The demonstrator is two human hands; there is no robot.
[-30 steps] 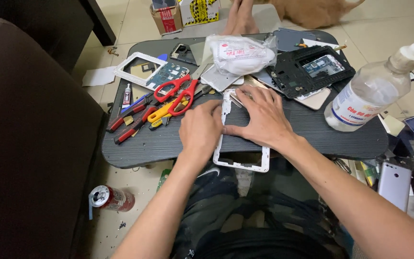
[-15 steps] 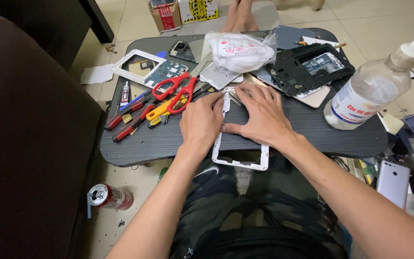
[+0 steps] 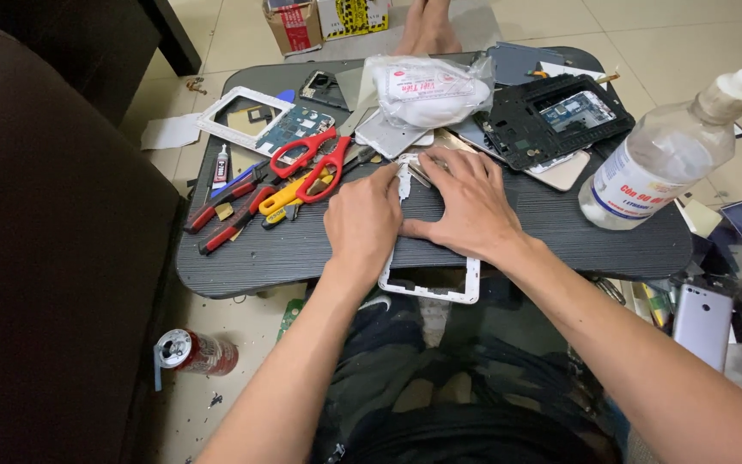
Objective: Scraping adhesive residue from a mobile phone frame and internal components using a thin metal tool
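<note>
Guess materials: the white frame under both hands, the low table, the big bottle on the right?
White frame: looks like glossy painted or moulded plastic, thin, with a smooth sheen; could be coated metal.
Low table: dark top with a fine ribbed grain, likely moulded plastic or laminate, matte.
Bottle: clear, slightly cloudy plastic, with a white cap.

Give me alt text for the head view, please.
Both hands, left hand and right hand, press flat on a white tablet frame overhanging a dark lap table. Red scissors, pliers and a clear plastic bottle lie around them.
</note>
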